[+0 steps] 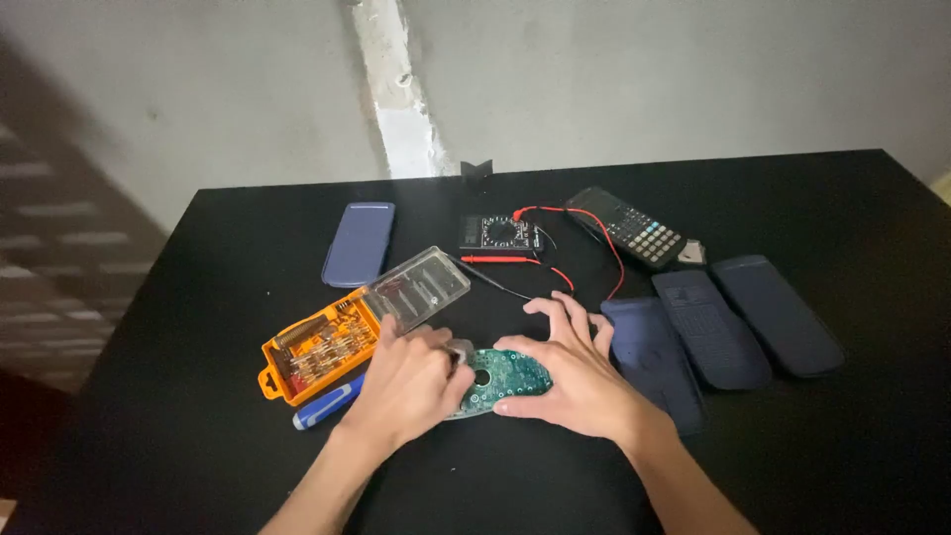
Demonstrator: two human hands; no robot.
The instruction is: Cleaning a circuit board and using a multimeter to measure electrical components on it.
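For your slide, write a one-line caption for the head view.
Two hands, left hand and right hand, work on a green circuit board beside an orange bit set on a black table.

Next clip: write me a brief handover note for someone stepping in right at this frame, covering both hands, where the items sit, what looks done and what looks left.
Left hand: closed around a small tool, its tip at the left end of the green circuit board.
Right hand: spread flat over the board's right side, steadying it on the black table.
Nearby: orange bit case open at left, blue-handled screwdriver beside it, multimeter with red and black leads behind, calculator and three dark shell pieces at right.
Done: board lies bare, out of any casing.
Left: board work apparently unfinished; shell pieces lie apart, not reassembled.
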